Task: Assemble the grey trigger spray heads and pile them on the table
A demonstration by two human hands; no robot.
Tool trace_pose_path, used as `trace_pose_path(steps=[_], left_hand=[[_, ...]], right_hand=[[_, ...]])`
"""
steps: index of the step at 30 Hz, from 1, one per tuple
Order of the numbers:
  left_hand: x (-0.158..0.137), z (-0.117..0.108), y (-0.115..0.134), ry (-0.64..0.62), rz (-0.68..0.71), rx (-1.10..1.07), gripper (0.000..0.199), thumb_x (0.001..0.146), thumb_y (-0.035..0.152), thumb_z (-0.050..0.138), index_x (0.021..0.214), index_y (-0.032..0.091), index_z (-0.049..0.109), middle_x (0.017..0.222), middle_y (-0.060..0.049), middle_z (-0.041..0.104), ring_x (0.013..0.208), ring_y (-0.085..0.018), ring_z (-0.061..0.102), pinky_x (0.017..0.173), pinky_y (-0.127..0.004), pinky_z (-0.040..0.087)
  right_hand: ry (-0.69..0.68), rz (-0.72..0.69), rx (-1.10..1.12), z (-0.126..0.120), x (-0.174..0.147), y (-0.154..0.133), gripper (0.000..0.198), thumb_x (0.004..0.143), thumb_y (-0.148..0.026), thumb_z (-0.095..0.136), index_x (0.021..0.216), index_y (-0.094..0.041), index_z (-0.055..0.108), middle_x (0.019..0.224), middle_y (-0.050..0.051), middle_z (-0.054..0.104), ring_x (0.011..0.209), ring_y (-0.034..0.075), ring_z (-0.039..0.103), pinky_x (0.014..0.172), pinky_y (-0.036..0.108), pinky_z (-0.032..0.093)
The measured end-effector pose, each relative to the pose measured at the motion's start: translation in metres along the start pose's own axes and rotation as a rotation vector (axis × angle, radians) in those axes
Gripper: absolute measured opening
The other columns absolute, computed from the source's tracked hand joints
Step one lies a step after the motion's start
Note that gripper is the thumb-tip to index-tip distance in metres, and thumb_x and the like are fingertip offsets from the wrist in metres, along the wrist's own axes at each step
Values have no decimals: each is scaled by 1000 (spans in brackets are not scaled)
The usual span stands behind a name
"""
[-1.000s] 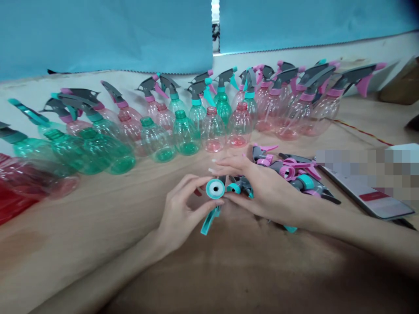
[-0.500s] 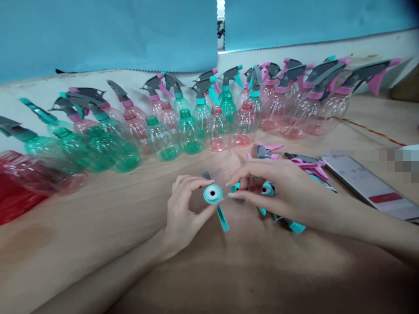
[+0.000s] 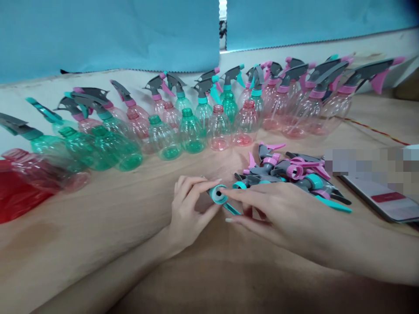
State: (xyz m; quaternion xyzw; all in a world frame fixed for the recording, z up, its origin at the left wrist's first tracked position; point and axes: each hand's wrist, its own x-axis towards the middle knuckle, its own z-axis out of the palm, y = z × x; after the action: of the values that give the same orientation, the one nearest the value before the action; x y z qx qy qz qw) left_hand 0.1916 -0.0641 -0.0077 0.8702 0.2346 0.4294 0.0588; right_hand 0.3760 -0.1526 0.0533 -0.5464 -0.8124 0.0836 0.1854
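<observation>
Between the thumb and fingers of my left hand [image 3: 191, 209] is a trigger spray head [image 3: 218, 194], its round turquoise collar facing me. A white disc with a dark hole shows inside the collar. From my right hand [image 3: 266, 209] the index fingertip reaches to the collar's rim, at the white disc. The right thumb is apart from the index finger, below the turquoise trigger, and I see nothing held between them. Just behind the right hand lies a pile of loose spray heads [image 3: 270, 161] in grey, pink and turquoise.
Several green and pink clear bottles stand along the back, some open-necked like this green bottle [image 3: 192, 135], others with spray heads on. A red bag [image 3: 19, 196] lies at the left, beside a tilted pink bottle [image 3: 49, 172]. A phone [image 3: 382, 196] rests at the right.
My right hand has moved down, its index finger now stretched out to the collar. The left hand and its spray head shifted slightly right. More of the pile is uncovered.
</observation>
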Motion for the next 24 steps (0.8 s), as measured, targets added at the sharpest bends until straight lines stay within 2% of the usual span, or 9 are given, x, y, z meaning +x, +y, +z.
trace_pose_path(steps=[3, 8, 12, 15, 20, 22, 24], left_hand=[[0, 1, -1, 5, 10, -5, 30, 83, 23, 68, 112, 24, 59, 98, -4, 60, 91, -20, 55, 80, -37, 45], [1, 0, 0, 14, 56, -7, 31, 83, 22, 68, 113, 22, 58, 98, -4, 60, 90, -19, 55, 79, -35, 46], [2, -1, 2, -12, 98, -11, 31, 84, 21, 66, 114, 23, 57, 97, -4, 62, 87, -19, 56, 77, -35, 47], [2, -1, 2, -13, 133, -21, 31, 84, 20, 66, 114, 22, 58, 95, -4, 62, 86, -19, 56, 75, -34, 47], [4, -1, -3, 6, 97, -2, 31, 84, 21, 66, 115, 19, 58, 96, -5, 61, 88, -19, 56, 76, -34, 47], [5, -1, -3, 13, 107, 5, 31, 84, 22, 66, 114, 19, 59, 95, -5, 61, 87, -19, 56, 76, -34, 47], [5, -1, -3, 12, 122, 4, 31, 84, 21, 67, 114, 19, 59, 94, -4, 61, 86, -18, 56, 76, -34, 47]], right_hand=[[56, -64, -74, 8, -2, 1, 36, 88, -25, 52, 122, -17, 59, 81, 4, 70, 63, 20, 63, 52, 29, 39], [64, -107, -22, 9, -1, 0, 36, 90, -25, 48, 122, -12, 57, 90, 7, 71, 71, 22, 66, 56, 33, 46], [68, -104, 42, -2, 5, 2, 22, 92, -23, 47, 103, -17, 66, 95, 6, 72, 77, 22, 66, 64, 34, 48], [91, -127, 19, -5, 7, 4, 23, 93, -20, 46, 90, -18, 69, 92, 6, 72, 77, 22, 67, 65, 34, 48], [140, -249, -182, 8, 4, 5, 37, 97, -23, 37, 119, -5, 60, 83, 10, 72, 69, 23, 67, 54, 33, 46], [178, -260, -267, 11, 2, 5, 35, 97, -22, 37, 117, -8, 62, 77, 7, 71, 66, 21, 66, 51, 31, 43], [221, -228, -328, 10, 1, 4, 30, 95, -20, 40, 107, -13, 67, 70, 3, 70, 62, 20, 65, 50, 30, 40]])
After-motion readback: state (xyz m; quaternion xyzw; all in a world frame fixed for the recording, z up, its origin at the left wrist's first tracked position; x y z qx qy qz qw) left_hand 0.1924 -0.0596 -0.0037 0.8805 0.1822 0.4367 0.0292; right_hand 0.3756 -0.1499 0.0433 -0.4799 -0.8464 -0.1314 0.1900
